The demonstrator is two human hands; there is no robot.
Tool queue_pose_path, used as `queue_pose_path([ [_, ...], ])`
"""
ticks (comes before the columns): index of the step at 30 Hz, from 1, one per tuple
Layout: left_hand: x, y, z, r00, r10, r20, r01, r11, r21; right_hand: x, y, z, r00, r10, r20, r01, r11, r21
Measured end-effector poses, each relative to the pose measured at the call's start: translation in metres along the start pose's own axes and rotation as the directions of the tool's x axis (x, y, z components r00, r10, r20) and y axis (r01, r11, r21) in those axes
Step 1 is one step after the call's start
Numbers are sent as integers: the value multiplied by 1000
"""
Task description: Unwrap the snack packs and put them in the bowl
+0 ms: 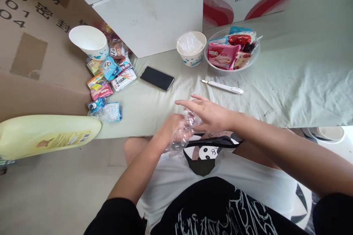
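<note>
Left hand (173, 126) clamped crinkled clear plastic (178, 145); right hand (214, 114) splayed its fingers. The round far-right bowl (255, 58) held wrapped snacks (223, 55).

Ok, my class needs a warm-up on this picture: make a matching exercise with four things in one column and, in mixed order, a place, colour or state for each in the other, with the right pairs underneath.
Things
1. Phone
2. Knife
3. Clear bowl
4. Clear plastic lowest in view

Descriptions
A. Filled with colourful snack packets
B. At the left hand and right hand
C. Black face, lying on the pale green cloth
D. Slim, with a white handle

Right pairs: 1-C, 2-D, 3-A, 4-B
</note>
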State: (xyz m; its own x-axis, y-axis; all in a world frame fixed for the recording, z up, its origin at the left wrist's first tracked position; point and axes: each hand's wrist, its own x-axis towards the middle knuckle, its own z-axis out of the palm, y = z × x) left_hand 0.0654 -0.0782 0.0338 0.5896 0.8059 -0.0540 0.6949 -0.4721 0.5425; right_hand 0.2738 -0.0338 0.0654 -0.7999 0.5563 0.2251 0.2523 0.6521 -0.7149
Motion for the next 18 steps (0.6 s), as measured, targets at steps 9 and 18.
queue_pose_path([
  [9,-24,-79,-53,444,-488,-751,348,867,-357,-68,15,25,900,331,-283,-299,942,152],
  [18,-65,-9,-15,994,-106,32,102,990,102,-57,26,34,803,446,-394,-395,895,207],
])
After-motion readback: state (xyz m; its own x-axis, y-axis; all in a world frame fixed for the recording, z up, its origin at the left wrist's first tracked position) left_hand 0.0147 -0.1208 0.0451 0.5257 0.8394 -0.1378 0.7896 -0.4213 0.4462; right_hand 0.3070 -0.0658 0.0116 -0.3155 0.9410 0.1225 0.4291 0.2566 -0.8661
